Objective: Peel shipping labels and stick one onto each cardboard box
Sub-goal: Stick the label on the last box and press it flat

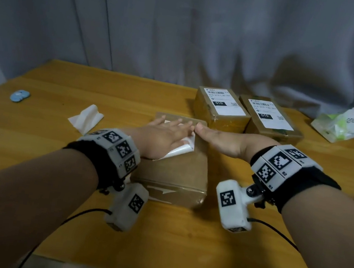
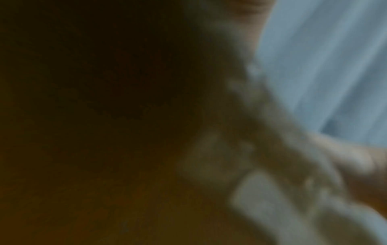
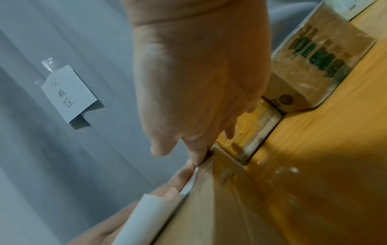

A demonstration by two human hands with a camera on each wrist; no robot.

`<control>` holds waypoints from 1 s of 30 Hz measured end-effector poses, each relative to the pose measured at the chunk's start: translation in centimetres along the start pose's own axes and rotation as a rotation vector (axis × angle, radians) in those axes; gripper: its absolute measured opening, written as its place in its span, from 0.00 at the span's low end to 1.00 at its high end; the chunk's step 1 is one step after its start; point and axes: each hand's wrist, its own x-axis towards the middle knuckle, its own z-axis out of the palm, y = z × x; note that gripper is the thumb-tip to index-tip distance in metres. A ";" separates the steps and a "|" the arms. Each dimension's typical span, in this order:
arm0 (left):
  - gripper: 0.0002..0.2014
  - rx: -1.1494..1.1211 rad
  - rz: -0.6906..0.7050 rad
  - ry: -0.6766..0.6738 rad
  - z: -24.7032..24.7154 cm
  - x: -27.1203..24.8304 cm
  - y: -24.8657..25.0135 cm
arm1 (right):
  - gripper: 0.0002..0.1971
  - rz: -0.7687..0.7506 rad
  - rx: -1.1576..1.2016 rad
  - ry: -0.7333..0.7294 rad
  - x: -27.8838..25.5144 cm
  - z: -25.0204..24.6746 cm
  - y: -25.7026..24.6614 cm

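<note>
A brown cardboard box [image 1: 179, 171] lies in the middle of the table. On its top is a white shipping label [image 1: 180, 150] whose near right corner curls up. My left hand [image 1: 166, 133] lies flat on the label with straight fingers. My right hand [image 1: 221, 139] reaches in from the right, fingers straight, its tips pressing the label's far edge beside the left fingertips. In the right wrist view the right hand [image 3: 199, 82] presses at the box's [image 3: 220, 207] top edge and the curled label [image 3: 146, 213] lifts off. The left wrist view is dark and blurred.
Two cardboard boxes [image 1: 221, 110] [image 1: 273, 122] bearing labels stand side by side at the back right. Crumpled white backing paper [image 1: 85, 118] lies left of the hands, a blue object [image 1: 20, 95] further left, a plastic bag [image 1: 337, 124] at far right. A grey curtain hangs behind.
</note>
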 end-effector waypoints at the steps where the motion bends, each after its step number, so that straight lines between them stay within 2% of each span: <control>1: 0.26 -0.024 -0.001 -0.004 0.0 -0.1 -0.3 | 0.35 -0.003 0.034 0.006 -0.1 0.1 0.1; 6: 0.28 0.026 -0.111 -0.019 -0.5 -0.4 -1.3 | 0.31 0.039 0.122 0.039 -0.8 0.4 0.4; 9: 0.27 0.091 -0.036 -0.025 0.1 -0.8 0.4 | 0.31 0.038 0.149 0.050 -1.0 0.5 0.2; 12: 0.28 0.063 0.028 -0.022 0.4 -1.2 0.5 | 0.31 0.039 0.165 0.071 -1.1 0.7 -0.2; 18: 0.31 0.049 -0.060 -0.005 0.1 0.1 -0.2 | 0.30 0.008 0.187 0.101 -0.6 1.4 0.1; 21: 0.32 0.053 -0.051 0.010 0.6 0.1 0.3 | 0.32 0.004 0.155 0.107 -0.3 1.7 0.3; 23: 0.30 -0.003 -0.028 0.036 0.8 -0.4 0.1 | 0.30 -0.002 -0.004 0.083 -0.2 1.6 0.2; 27: 0.24 -0.144 -0.101 0.127 1.2 -1.0 -0.5 | 0.27 0.067 -0.606 0.201 -0.1 1.0 -1.6; 30: 0.24 -0.232 -0.121 0.151 1.5 -1.0 -0.3 | 0.29 0.042 -0.771 0.197 0.7 1.2 -2.9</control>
